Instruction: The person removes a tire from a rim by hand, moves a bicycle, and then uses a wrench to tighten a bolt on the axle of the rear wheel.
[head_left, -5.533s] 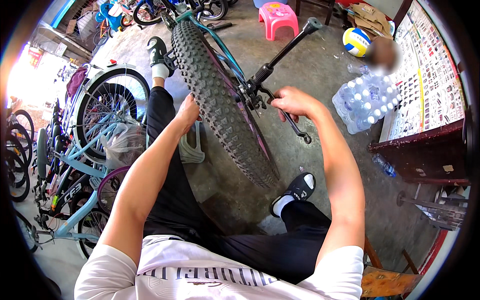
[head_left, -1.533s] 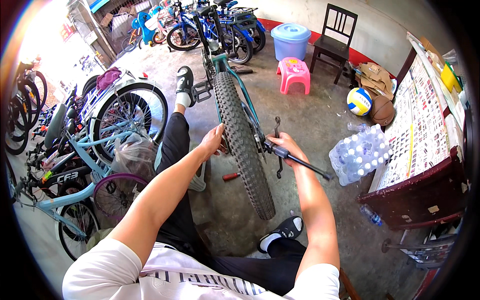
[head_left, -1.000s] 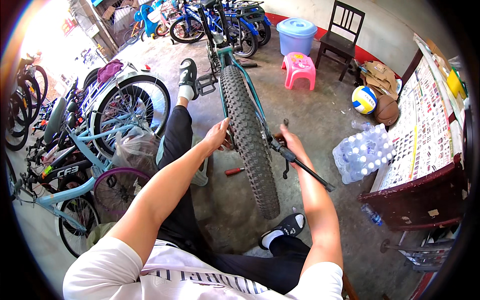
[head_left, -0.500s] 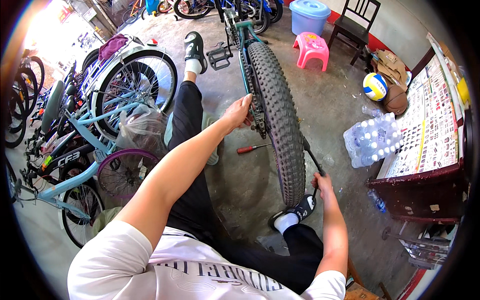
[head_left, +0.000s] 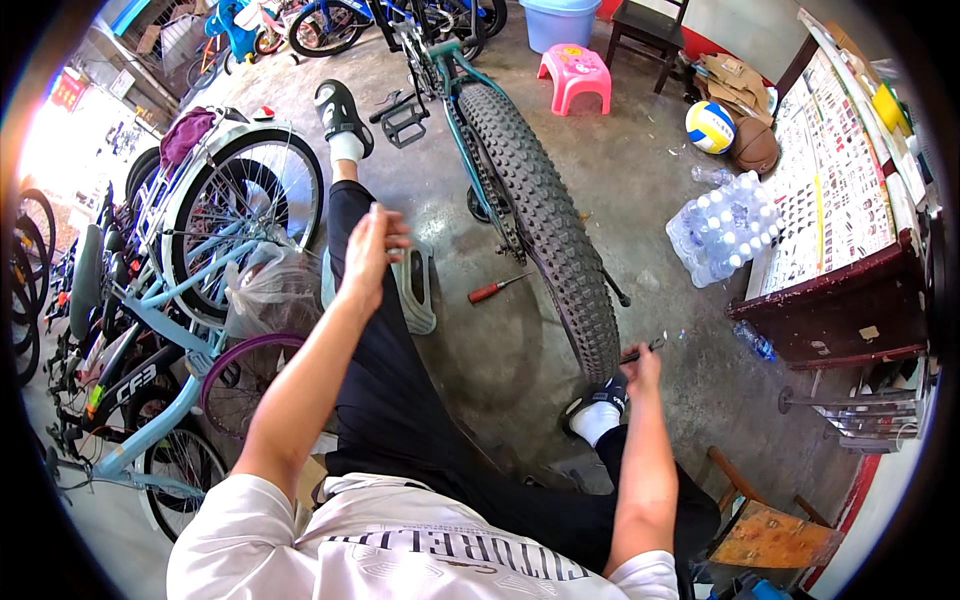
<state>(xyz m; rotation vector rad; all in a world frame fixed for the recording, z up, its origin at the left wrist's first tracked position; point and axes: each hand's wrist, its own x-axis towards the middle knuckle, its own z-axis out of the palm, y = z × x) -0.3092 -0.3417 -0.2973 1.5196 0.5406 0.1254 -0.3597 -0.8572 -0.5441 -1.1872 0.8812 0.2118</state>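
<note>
A bicycle with a wide knobby rear tire (head_left: 545,205) and a teal frame (head_left: 462,135) stands in front of me, between my legs. My left hand (head_left: 372,248) is raised over my left thigh, away from the wheel, with fingers stretched out and nothing seen in them. To the right of the tire's near end, my right hand (head_left: 643,368) is closed on a slim dark tool, whose exact kind I cannot make out. The black kickstand (head_left: 618,290) sticks out beside the tire, apart from that hand. A red-handled screwdriver (head_left: 487,292) lies on the floor left of the wheel.
Leaning bicycles (head_left: 150,330) crowd the left side. A pale plastic stool (head_left: 420,300) is by my left leg. Bottled water in a pack (head_left: 725,228), two balls (head_left: 712,128) and a pink stool (head_left: 575,75) are to the right. A wooden chair (head_left: 775,535) stands at lower right.
My left hand has left the wheel's hub area and moved left over my thigh. My right hand has come away from the kickstand. The view has shifted slightly.
</note>
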